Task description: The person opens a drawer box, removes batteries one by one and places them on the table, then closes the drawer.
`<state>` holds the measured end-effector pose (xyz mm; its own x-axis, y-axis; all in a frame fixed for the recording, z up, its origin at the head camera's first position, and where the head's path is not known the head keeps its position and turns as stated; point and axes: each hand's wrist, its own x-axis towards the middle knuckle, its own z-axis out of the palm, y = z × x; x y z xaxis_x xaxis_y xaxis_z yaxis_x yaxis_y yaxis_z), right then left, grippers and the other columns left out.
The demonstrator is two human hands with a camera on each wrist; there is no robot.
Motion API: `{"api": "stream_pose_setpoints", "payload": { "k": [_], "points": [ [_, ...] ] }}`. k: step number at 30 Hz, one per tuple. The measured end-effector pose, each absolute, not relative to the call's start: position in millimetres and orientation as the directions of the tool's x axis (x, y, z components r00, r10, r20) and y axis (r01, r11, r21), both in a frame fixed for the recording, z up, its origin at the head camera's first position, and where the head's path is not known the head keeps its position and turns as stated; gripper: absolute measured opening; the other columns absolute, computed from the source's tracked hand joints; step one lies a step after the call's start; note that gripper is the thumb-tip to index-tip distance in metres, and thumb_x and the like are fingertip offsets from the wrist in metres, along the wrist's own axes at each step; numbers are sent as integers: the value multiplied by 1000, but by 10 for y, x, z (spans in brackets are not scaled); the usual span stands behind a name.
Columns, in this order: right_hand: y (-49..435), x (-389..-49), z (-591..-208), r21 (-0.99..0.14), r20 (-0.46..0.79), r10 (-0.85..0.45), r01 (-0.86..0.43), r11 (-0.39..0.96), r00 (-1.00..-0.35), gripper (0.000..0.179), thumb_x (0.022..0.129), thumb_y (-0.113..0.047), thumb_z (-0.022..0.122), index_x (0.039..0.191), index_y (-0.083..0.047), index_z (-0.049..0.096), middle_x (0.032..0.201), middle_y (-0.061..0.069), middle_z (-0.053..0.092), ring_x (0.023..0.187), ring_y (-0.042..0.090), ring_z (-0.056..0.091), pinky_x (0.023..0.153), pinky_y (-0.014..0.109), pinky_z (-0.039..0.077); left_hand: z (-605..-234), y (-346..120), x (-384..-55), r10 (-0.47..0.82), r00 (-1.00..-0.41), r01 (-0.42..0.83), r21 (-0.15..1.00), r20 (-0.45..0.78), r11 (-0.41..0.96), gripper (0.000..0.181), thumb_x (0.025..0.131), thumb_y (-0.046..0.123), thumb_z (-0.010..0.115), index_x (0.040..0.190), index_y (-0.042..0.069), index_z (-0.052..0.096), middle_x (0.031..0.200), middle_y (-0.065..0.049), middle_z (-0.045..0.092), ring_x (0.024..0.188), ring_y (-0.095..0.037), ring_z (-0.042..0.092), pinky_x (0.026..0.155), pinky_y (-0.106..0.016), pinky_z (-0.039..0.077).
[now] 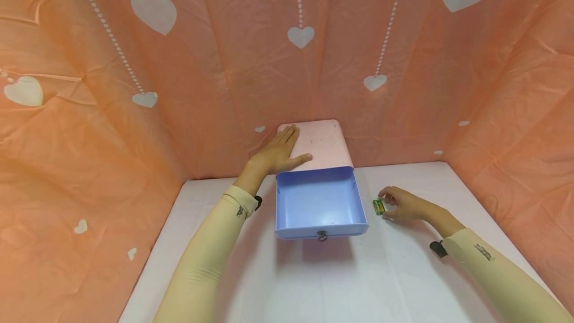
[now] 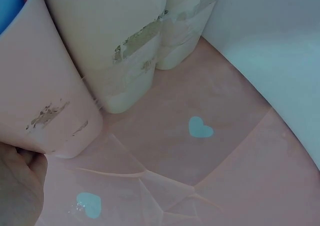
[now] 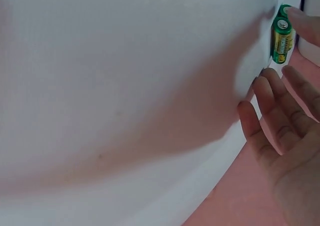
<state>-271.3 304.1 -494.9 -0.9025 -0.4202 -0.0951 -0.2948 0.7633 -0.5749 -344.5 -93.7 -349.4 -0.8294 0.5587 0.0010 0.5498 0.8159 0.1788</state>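
A pink drawer box (image 1: 320,143) stands against the back wall with its blue drawer (image 1: 318,198) pulled out and nothing inside. My left hand (image 1: 280,152) rests flat on the box's top, fingers spread; part of it (image 2: 20,186) shows in the left wrist view. To the drawer's right, two green and yellow batteries (image 1: 378,207) lie side by side on the white table. Around them is my right hand (image 1: 405,205), thumb and forefinger at their two ends. In the right wrist view the thumb overlaps one battery (image 3: 282,40), and the other fingers are loosely bent.
Orange cloth (image 1: 251,64) printed with hearts encloses the back and both sides of the white table (image 1: 358,283). A metal ring pull (image 1: 322,236) hangs from the drawer front. Cream-coloured tiers (image 2: 115,45) adjoin the pink one in the left wrist view.
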Motion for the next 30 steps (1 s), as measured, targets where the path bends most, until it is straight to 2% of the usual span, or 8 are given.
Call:
{"api": "stream_pose_setpoints", "payload": {
  "k": [9,16,24,30],
  "points": [
    [3044,-2653,-4870,-592,-72,-413,-294,750,-908,59,84,-18,82,130,4,54,111,15,62,100,30,59,90,49,52,-3497,-936,-3455,561,-828,551,178,-4,815,106,91,81,31,161,10,-4,169,-7,-8,154,-19,-10,124,-39,2],
    [3068,-2606,-4803,-606,34,-446,-373,703,-895,56,83,-17,83,126,7,55,108,16,63,98,30,59,85,47,52,-3489,-934,-3452,559,-829,548,193,-2,814,106,90,81,32,161,11,-4,169,-6,-8,154,-18,-11,124,-39,1],
    [3060,-2521,-4763,-593,102,-415,-391,704,-904,49,89,-15,77,129,5,57,113,18,65,103,32,61,91,52,52,-3484,-934,-3446,573,-820,564,187,7,804,104,93,77,34,161,8,-3,169,-8,-7,154,-19,-10,124,-38,1],
    [3006,-2458,-4720,-577,172,-389,-412,705,-905,46,89,-12,76,128,4,58,115,19,66,104,31,62,92,53,52,-3471,-935,-3437,575,-818,565,199,12,801,103,94,76,36,161,7,-1,169,-9,-5,155,-20,-8,124,-38,2]
  ]
}}
